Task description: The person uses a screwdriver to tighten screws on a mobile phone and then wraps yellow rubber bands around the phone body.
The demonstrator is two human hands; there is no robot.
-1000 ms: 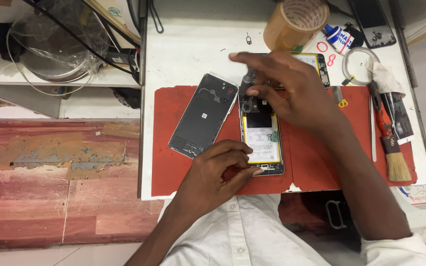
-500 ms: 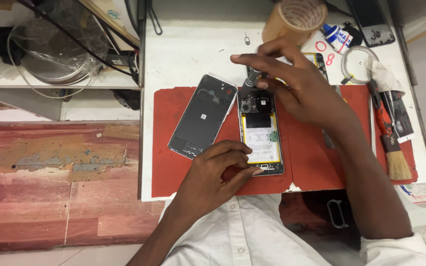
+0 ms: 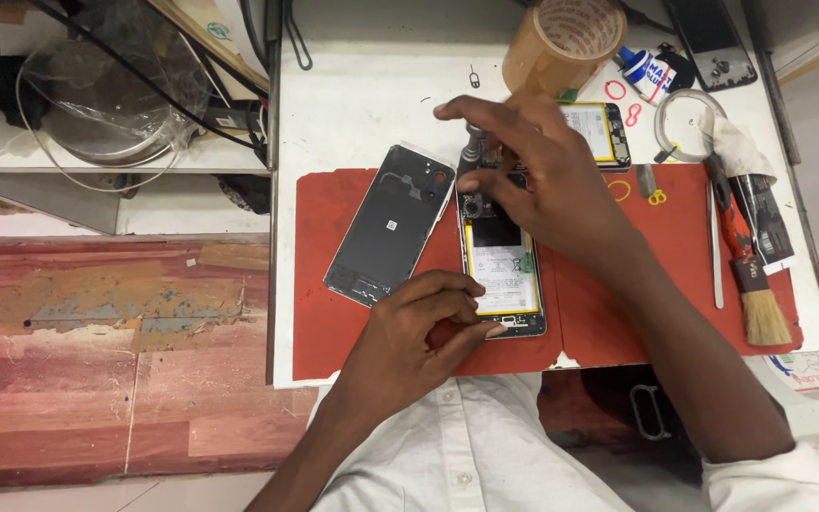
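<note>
An opened phone [image 3: 502,270], its back off and a white-and-yellow battery showing, lies lengthwise on a red mat [image 3: 675,275]. My left hand [image 3: 419,332] presses thumb and fingertips against the phone's near left corner. My right hand [image 3: 547,180] arches over the phone's far end, its fingertips pinching a small grey part [image 3: 472,150] just above the camera area. The removed dark back cover [image 3: 391,223] rests inside-up to the left of the phone, half on the mat.
On the white table behind stand a brown tape roll [image 3: 561,43], a second opened phone [image 3: 601,128], a small glue tube [image 3: 646,71] and a dark phone panel [image 3: 713,38]. Tweezers [image 3: 716,246] and a brush [image 3: 760,294] lie at the right. Shelf clutter is left.
My right hand has shifted slightly toward the phone's far end and now pinches the grey part there. My left hand and the phone have stayed in place.
</note>
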